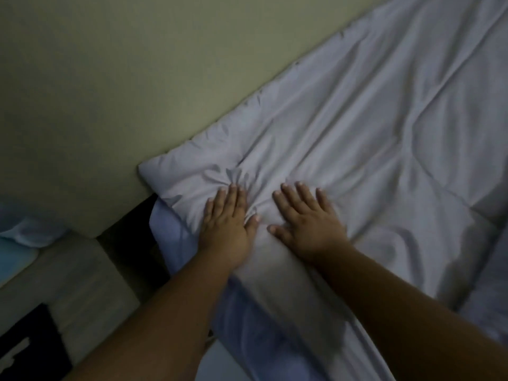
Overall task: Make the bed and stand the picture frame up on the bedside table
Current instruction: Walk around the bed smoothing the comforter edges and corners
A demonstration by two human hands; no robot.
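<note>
A pale grey quilted duvet [371, 138] lies spread over the bed, its top edge running along the wall. My left hand [228, 224] rests flat, palm down, on the duvet near its top left corner, where the cloth bunches into creases. My right hand [308, 224] lies flat beside it, fingers spread. Neither hand holds anything. A dark flat object, possibly the picture frame [30, 345], lies on the bedside table [79, 273] at the lower left; the view is too dim to be sure.
A beige wall [123, 78] borders the bed's far side. A blue-grey sheet [170, 235] shows under the duvet's edge. A dark gap [134, 243] separates bed and bedside table. Something light blue [16, 243] sits at the far left.
</note>
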